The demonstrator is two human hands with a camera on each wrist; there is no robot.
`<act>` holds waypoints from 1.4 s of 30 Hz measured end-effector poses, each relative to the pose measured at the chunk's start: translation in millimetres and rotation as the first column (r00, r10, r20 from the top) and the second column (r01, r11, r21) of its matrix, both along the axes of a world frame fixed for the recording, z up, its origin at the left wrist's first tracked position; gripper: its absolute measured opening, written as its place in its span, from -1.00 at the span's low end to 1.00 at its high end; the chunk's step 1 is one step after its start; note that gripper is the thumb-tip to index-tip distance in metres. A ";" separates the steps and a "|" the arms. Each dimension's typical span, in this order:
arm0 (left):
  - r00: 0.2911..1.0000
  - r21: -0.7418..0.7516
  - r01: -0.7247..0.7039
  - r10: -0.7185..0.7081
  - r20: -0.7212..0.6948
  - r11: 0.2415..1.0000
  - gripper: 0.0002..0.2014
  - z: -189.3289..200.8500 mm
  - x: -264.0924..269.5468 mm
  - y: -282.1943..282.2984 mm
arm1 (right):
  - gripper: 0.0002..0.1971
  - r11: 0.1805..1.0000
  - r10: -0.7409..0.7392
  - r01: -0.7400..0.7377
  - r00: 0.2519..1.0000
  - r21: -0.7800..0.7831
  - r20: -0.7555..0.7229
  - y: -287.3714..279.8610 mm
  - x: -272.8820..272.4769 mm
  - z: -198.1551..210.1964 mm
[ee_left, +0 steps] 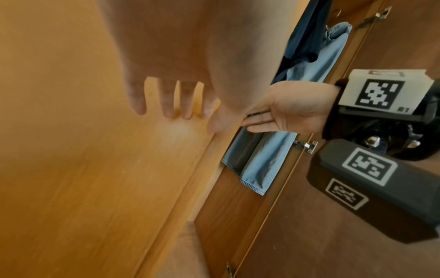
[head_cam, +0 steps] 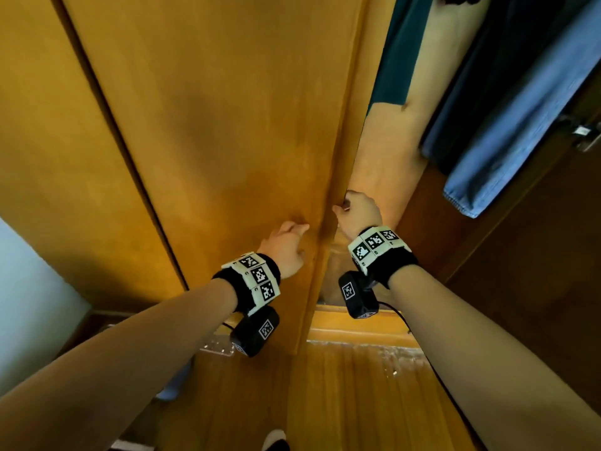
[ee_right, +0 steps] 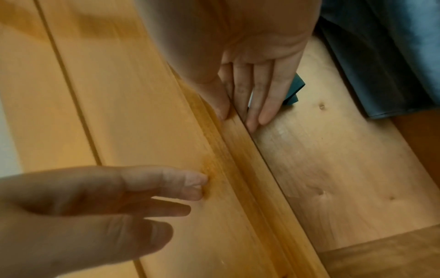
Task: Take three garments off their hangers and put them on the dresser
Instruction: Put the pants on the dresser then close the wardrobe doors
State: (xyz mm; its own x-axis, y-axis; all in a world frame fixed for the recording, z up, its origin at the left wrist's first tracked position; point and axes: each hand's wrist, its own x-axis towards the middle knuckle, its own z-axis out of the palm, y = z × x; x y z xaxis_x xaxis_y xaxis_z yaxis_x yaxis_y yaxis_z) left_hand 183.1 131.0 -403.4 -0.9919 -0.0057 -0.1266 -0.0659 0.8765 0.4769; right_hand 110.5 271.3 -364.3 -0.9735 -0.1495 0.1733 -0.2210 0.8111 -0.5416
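Observation:
Several garments hang inside the wardrobe at the upper right: light blue denim [head_cam: 507,125] [ee_left: 266,156], a dark navy piece [head_cam: 461,92] and a teal one [head_cam: 400,50]. The orange wooden wardrobe door [head_cam: 227,125] stands mostly across the opening. My right hand [head_cam: 356,211] [ee_right: 257,75] pinches the door's free edge, fingers behind it and thumb on the front. My left hand [head_cam: 289,242] [ee_left: 166,101] rests straight fingertips on the door's face just left of that edge. No dresser is in view.
The right-hand wardrobe door [head_cam: 520,288] stands swung out, its dark brown inner side and a metal hinge [head_cam: 585,131] showing. Wooden floor [head_cam: 357,402] lies below. A pale wall [head_cam: 29,304] is at the left.

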 end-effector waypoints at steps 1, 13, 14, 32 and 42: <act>1.000 -0.006 0.007 -0.007 -0.009 1.000 -0.39 0.6 -13.3 1.2 | -0.81 1.000 -0.016 0.016 1.000 0.012 0.002 0.9 -11.7 1.0; 0.997 -0.034 0.083 -0.083 -0.003 0.996 -0.37 -5.4 -118.1 7.9 | -0.58 0.947 -0.009 0.096 0.962 -0.307 0.271 1.2 -123.3 -16.5; 0.996 -0.037 0.092 -0.092 -0.005 0.995 -0.37 -7.0 -121.7 9.0 | -0.60 0.933 -0.005 0.099 0.964 -0.346 0.264 2.3 -124.9 -18.6; 0.775 -0.150 0.611 -0.550 0.310 0.777 -0.56 -55.9 -63.5 238.9 | -0.58 0.871 -0.399 0.479 0.560 0.109 0.727 292.0 88.0 -135.7; 0.611 -0.062 0.783 -0.745 0.268 0.619 -0.54 -54.6 32.7 447.9 | -0.48 0.501 -0.753 0.850 0.337 0.161 0.566 487.3 209.2 -108.7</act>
State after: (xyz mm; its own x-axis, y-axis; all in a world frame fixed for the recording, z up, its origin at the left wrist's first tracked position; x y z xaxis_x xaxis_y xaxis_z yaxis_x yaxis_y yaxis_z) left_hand 215.8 578.9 -458.0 -0.5952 0.7044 -0.3868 0.5889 0.7098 0.3865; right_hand 319.7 758.6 -473.1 -0.5250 0.7319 -0.4343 0.8343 0.3415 -0.4329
